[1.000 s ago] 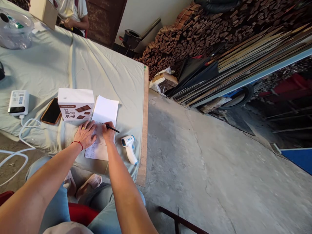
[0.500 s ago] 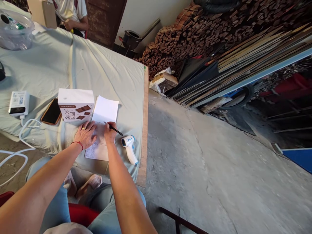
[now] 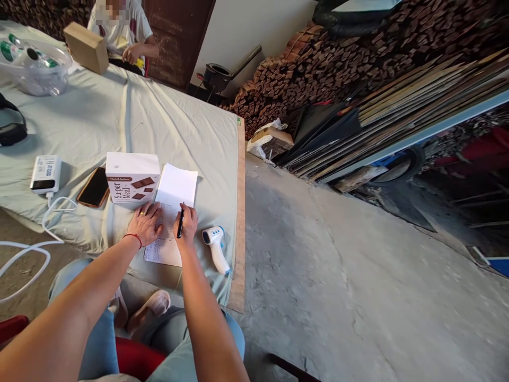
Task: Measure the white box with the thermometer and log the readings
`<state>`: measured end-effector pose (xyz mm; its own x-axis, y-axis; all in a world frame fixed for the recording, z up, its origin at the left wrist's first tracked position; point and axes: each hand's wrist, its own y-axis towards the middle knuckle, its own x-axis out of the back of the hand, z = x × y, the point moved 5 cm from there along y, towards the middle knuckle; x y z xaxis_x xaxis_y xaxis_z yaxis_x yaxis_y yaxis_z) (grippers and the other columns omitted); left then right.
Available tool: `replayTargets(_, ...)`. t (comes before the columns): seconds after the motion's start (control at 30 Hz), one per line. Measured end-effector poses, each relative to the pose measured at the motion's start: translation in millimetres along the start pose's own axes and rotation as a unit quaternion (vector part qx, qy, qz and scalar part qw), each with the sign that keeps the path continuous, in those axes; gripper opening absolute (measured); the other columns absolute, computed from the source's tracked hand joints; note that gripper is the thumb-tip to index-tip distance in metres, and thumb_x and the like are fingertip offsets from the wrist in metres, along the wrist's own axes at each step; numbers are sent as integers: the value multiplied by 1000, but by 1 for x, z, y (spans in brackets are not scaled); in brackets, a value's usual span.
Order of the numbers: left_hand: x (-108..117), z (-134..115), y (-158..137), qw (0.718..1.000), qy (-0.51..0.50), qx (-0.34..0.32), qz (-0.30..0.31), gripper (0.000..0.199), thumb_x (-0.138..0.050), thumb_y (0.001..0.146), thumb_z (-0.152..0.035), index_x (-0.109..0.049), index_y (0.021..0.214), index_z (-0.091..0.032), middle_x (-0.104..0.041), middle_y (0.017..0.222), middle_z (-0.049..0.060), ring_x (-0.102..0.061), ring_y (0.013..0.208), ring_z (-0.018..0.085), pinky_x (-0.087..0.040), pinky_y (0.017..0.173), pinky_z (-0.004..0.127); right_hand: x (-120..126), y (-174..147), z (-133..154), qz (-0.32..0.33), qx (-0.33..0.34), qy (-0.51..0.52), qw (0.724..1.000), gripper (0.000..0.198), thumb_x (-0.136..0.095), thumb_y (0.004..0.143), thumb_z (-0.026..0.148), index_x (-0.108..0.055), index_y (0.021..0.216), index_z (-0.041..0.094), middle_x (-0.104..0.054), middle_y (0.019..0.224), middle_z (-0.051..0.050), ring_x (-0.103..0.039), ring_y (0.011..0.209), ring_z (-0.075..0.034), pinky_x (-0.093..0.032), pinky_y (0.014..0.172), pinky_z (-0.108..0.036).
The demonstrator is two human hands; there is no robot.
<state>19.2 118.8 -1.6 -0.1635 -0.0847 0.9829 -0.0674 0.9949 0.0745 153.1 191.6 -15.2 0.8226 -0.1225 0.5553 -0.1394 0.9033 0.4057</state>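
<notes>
A notepad lies on the cloth-covered table, blank at its far part and covered in handwriting at the near part. My right hand grips a black pen, its tip over the written part of the paper. Flat on the left edge of the paper rests my left hand, fingers stretched out, a ring on one finger and a red cord at the wrist. Just beyond those fingers stands a white Super Meal box. To the right of my right hand lies a white and blue infrared thermometer.
Left of the box are a phone and a white power bank with a white cable. A clear plastic tub of bottles and a cardboard box stand farther back. Another person sits across the table.
The pen has swung from lying slanted to the right to standing more upright in my right hand. My left hand stays on the paper. The whole view has shifted slightly.
</notes>
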Motion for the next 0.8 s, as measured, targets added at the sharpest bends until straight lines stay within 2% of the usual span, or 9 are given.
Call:
replayTargets(0.13, -2, 2, -1, 1000, 3, -5, -9, 58, -44, 91, -41, -46, 144, -19, -33, 157, 2, -25, 144, 28, -27, 114, 48, 14, -20, -14, 62, -84, -123, 987, 38, -44, 88, 18, -67, 119, 17, -60, 114, -12, -51, 109, -21, -34, 98, -36)
replayTargets(0.3, -3, 6, 0, 1000, -12, -6, -21, 55, -42, 90, -31, -46, 142, -14, -34, 156, 6, -27, 143, 27, -26, 115, 47, 25, -36, -16, 95, -116, -186, 971, 38, -46, 89, 19, -68, 119, 19, -62, 114, -11, -52, 107, -23, -32, 94, -36)
replayTargets(0.4, -3, 11, 0, 995, -77, 15, -57, 48, -41, 88, -24, -51, 133, -12, -45, 146, 12, -39, 134, 28, -31, 112, 45, 27, -41, -10, 107, -130, -187, 968, 38, -48, 89, 21, -66, 122, 17, -63, 110, -11, -53, 105, -23, -32, 92, -35)
replayTargets(0.47, -1, 18, -4, 987, -120, 43, -94, 36, -43, 86, -21, -57, 119, -13, -55, 129, 13, -49, 120, 27, -39, 105, 43, 30, -43, -5, 113, -135, -167, 970, 39, -50, 87, 22, -65, 123, 17, -65, 105, -10, -54, 105, -23, -32, 94, -35)
replayTargets(0.57, 4, 36, -18, 968, -150, 114, -165, 19, -46, 83, -20, -55, 100, -17, -55, 106, 12, -53, 106, 25, -44, 97, 41, 50, -41, -3, 65, -150, -159, 974, 41, -54, 85, 23, -63, 124, 19, -62, 117, -10, -52, 115, -23, -32, 99, -35)
replayTargets(0.63, 11, 55, -31, 942, -168, 179, -227, 17, -50, 83, -24, -49, 98, -17, -51, 104, 13, -51, 107, 26, -44, 99, 42, 73, -40, -10, 17, -172, -185, 967, 47, -60, 82, 27, -60, 128, 20, -52, 134, -12, -46, 125, -26, -31, 103, -36)
replayTargets(0.7, 20, 78, -39, 908, -190, 238, -288, 34, -56, 82, -33, -44, 106, -13, -48, 111, 16, -47, 115, 28, -41, 105, 45, 93, -41, -23, 17, -218, -215, 952, 60, -67, 78, 35, -53, 134, 19, -44, 142, -15, -41, 130, -31, -31, 104, -39)
replayTargets(0.8, 37, 113, -35, 864, -230, 289, -344, 79, -68, 72, -45, -30, 129, -4, -37, 133, 24, -38, 129, 34, -35, 112, 47, 106, -47, -42, 99, -276, -243, 925, 70, -67, 78, 45, -48, 138, 16, -46, 138, -18, -42, 128, -34, -34, 103, -42)
